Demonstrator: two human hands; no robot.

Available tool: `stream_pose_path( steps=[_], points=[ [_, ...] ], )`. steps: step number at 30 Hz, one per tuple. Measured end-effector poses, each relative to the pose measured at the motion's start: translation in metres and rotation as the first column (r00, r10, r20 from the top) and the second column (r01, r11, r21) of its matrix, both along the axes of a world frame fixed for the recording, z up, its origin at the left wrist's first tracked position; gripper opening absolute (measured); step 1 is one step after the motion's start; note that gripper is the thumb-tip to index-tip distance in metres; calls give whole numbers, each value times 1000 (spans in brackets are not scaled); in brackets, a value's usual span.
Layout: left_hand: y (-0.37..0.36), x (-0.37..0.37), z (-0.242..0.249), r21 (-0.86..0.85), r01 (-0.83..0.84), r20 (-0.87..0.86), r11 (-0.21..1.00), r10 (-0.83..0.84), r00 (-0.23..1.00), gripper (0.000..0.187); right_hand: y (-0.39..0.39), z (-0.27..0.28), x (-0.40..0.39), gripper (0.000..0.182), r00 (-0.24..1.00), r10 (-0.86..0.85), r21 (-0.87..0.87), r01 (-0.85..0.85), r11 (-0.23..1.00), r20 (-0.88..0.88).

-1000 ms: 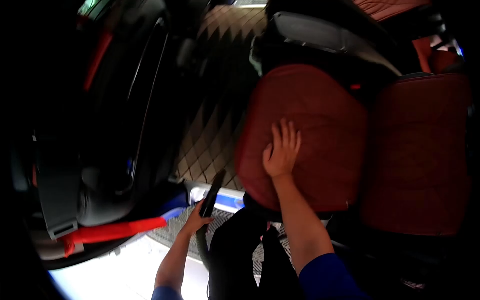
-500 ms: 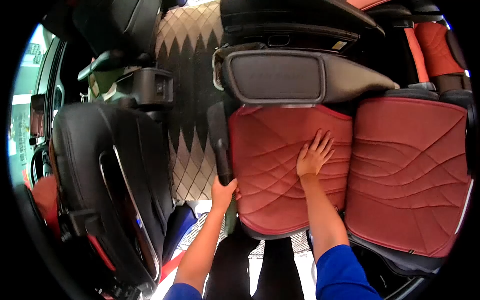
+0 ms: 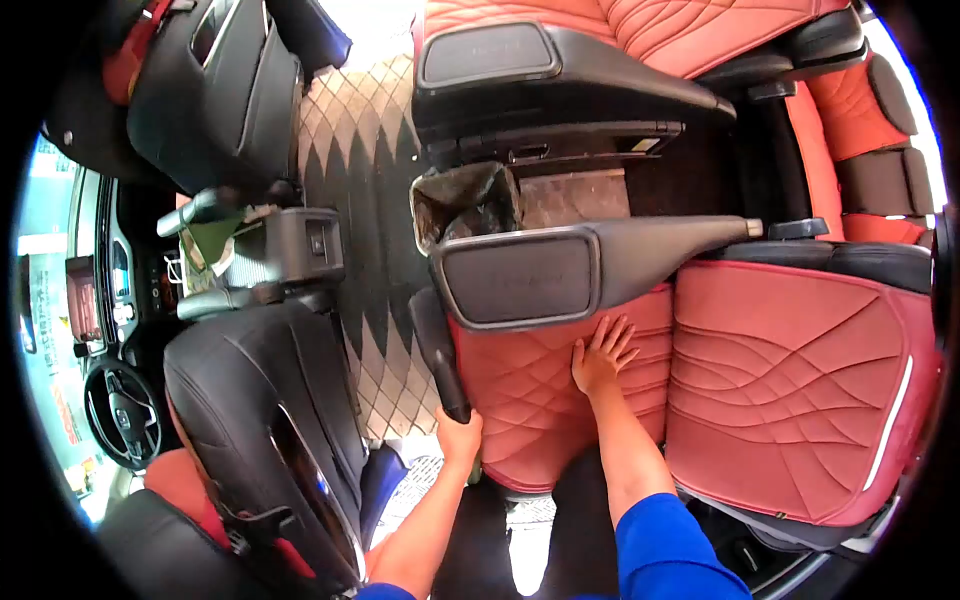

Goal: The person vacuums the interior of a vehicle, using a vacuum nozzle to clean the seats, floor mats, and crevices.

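My left hand (image 3: 459, 438) is wrapped round the black handle end of a vacuum nozzle (image 3: 434, 345). The nozzle points away from me, along the left edge of the red quilted seat cushion (image 3: 530, 395), above the floor mat (image 3: 375, 300). On that cushion my right hand (image 3: 603, 362) lies flat with its fingers spread. A short piece of greenish hose shows below my left hand, mostly hidden. The cushion's far part is covered by a black armrest (image 3: 520, 277).
A red seat backrest (image 3: 790, 390) adjoins the cushion on the right. Beyond the armrest stands an open bin with a dark liner (image 3: 465, 205). A black front seat (image 3: 265, 390) and a centre console (image 3: 305, 245) are on the left, with a steering wheel (image 3: 122, 412) further off.
The view has shifted, bringing the bin, the far red seat and the steering wheel into sight. My left hand still grips the nozzle; my right hand remains spread on the cushion.
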State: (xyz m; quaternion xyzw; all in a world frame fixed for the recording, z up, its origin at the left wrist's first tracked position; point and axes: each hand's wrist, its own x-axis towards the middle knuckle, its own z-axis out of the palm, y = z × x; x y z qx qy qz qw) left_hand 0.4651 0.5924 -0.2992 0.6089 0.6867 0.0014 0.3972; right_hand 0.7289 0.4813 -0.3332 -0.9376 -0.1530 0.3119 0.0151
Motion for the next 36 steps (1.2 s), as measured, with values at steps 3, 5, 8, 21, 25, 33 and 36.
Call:
stream_pose_path(
  steps=[3,5,8,21,25,33,36],
  points=[
    [36,-21,15,-34,-29,45,999,31,999,43,1,-1,5,80,997,-2,-50,-2,999,-82],
    [54,-12,65,23,-196,127,980,191,973,38,0,-12,7,80,996,4,-40,-8,999,-94],
    [63,-52,76,319,-159,291,935,63,955,48,-5,-14,12,80,964,48,-164,-94,982,-261],
    [165,146,370,-286,819,521,497,-637,568,50,93,290,173,110,9,863,669,636,385,-505],
    [182,212,370,-577,748,438,328,-649,622,44,117,343,191,89,103,722,154,988,4,-684],
    [125,270,364,-878,390,152,277,-612,776,77,89,270,172,22,66,249,-46,907,-419,-966],
    [117,256,363,-615,692,410,379,-596,691,87,89,274,209,37,419,139,368,883,-291,-897]
  ],
)
